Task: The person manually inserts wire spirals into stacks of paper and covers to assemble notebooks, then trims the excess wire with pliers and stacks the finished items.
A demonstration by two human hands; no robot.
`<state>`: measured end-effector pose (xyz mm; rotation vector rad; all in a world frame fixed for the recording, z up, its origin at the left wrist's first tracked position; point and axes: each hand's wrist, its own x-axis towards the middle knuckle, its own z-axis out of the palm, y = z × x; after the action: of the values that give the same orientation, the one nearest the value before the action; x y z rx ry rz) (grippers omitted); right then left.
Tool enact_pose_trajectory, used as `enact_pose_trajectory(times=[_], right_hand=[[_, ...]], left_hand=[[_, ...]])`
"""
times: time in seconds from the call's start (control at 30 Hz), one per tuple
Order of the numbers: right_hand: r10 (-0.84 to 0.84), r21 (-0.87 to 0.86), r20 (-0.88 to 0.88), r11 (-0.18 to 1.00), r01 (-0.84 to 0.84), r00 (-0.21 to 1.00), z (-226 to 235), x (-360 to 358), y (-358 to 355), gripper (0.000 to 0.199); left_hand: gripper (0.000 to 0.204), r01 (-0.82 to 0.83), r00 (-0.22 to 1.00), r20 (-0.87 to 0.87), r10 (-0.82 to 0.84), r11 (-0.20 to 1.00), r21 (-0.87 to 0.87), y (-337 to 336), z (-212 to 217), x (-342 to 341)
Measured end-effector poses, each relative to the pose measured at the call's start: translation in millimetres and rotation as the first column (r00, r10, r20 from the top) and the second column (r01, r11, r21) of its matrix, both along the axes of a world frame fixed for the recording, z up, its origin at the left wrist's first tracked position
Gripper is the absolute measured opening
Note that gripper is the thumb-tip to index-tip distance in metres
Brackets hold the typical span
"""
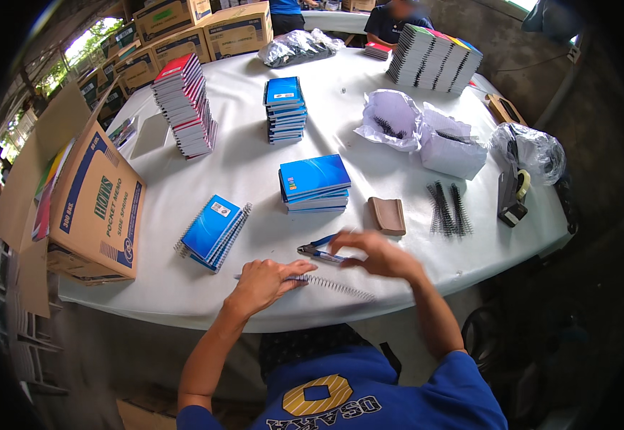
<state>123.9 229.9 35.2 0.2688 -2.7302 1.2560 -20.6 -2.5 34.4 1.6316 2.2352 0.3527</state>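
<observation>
While the coil (pixel 341 287) slants right and bodyward from the left grip (pixel 260 282) | left pinch: cannot tell | right grip (pixel 380 254), spread at the pliers (pixel 318 251), is nearer its free end

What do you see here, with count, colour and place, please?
Table: one, white, middle
Open carton: one, brown, left
Stacked cartons: several, brown, rear left
Notebook stacks: three, blue, around centre
Other notebook stacks: two, red, rear
Notebook pile: one, multicoloured, rear right
Paper-lined containers: two, white, right
Loose coils: several, black, right
Long coil: one, dark, front
Block: one, brown, centre-right
Pliers: one, blue-handled, front
Tape dispenser: one, black, right
Plastic bags: two, clear, rear and right
Co-workers: two, dark and blue, rear
Hands: two, bare, front
</observation>
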Motion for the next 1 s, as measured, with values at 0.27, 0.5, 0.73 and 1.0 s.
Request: enact_pose_trajectory(times=[0.27,0.5,0.73,1.0], right_hand=[[-0.326,0.366,0.247,0.903,0.224,0.913,-19,27,143,0.067],[0.410,-0.256,0.295,0.904,-0.342,0.863,-2,-23,41,0.055],[0.462,-0.304,0.322,0.877,-0.372,0.826,0,-45,22,0.059],[0.397,-0.225,0.369,0.916,-0.333,0.841,2,-49,14,0.062]], left_hand=[[0.059,0.115,0.986,-0.138,-0.093,0.980,0.161,-5,-10,12],[0.084,-0.045,0.952,-0.282,0.117,0.967,0.249,-21,-10,1],[0.086,-0.050,0.961,-0.243,0.131,0.949,0.312,-19,-20,-3],[0.088,-0.022,0.936,-0.325,0.136,0.944,0.330,-18,-19,-4]])
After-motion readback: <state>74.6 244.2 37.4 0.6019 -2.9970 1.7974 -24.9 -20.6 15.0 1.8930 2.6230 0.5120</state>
